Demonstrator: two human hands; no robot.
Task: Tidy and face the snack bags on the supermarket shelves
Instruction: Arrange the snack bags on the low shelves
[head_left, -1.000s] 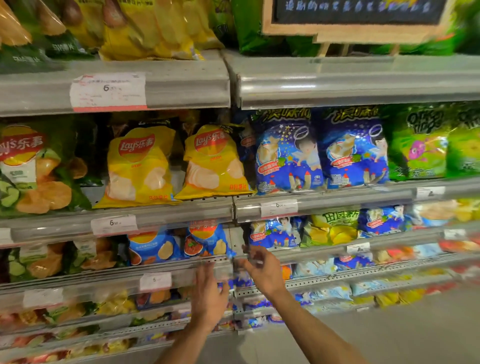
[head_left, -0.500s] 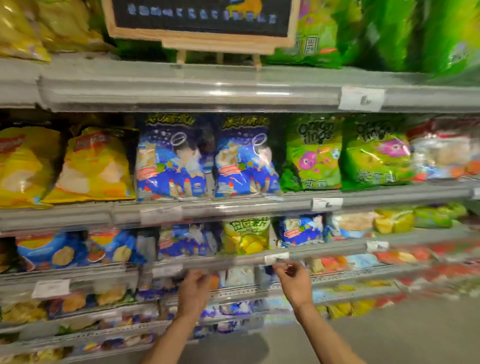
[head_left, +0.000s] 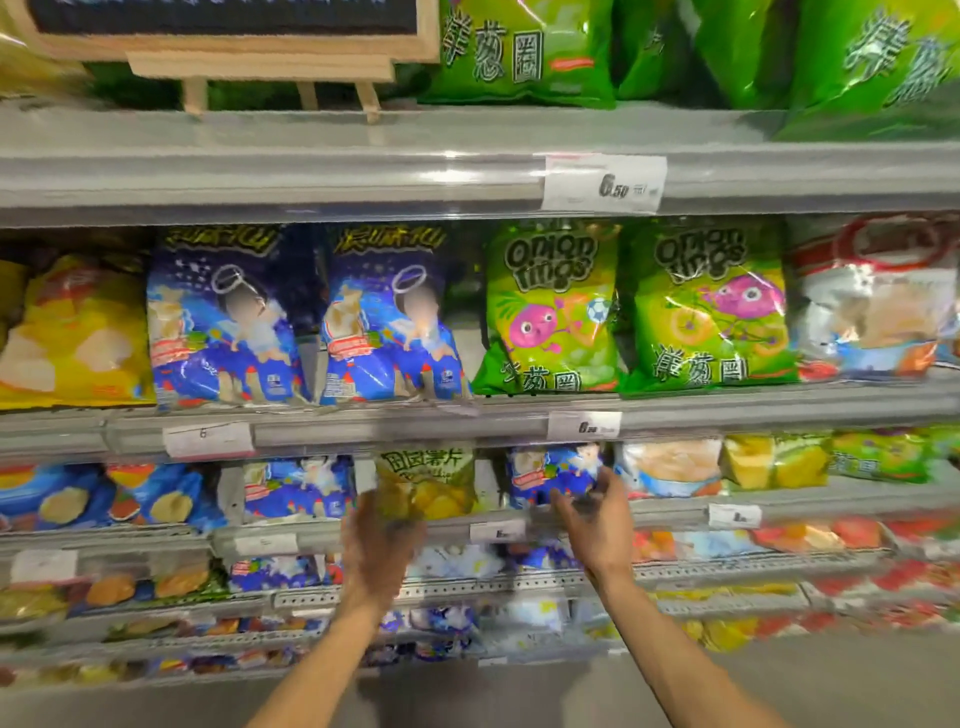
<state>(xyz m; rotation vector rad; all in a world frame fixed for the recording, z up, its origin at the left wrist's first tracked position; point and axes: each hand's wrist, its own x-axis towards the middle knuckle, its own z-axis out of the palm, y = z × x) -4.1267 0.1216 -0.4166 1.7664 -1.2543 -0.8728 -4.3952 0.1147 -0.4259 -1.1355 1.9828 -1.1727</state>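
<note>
Two hands have risen from the shelf rail: left hand (head_left: 382, 540) blurred at the yellow-green bag (head_left: 426, 480), fingers unclear; right hand (head_left: 597, 514), fingers spread, touches the blue bag (head_left: 550, 470) beside it.

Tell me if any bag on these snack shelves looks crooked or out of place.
Yes: the left onion rings bag leans sideways, its bottom corner kicked left, while its neighbour stands straighter. Lower shelves are too blurred to judge.

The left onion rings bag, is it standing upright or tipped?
Tipped. The left onion rings bag leans left, its bottom corner splaying toward the blue bag; the right one stands straighter.
</note>
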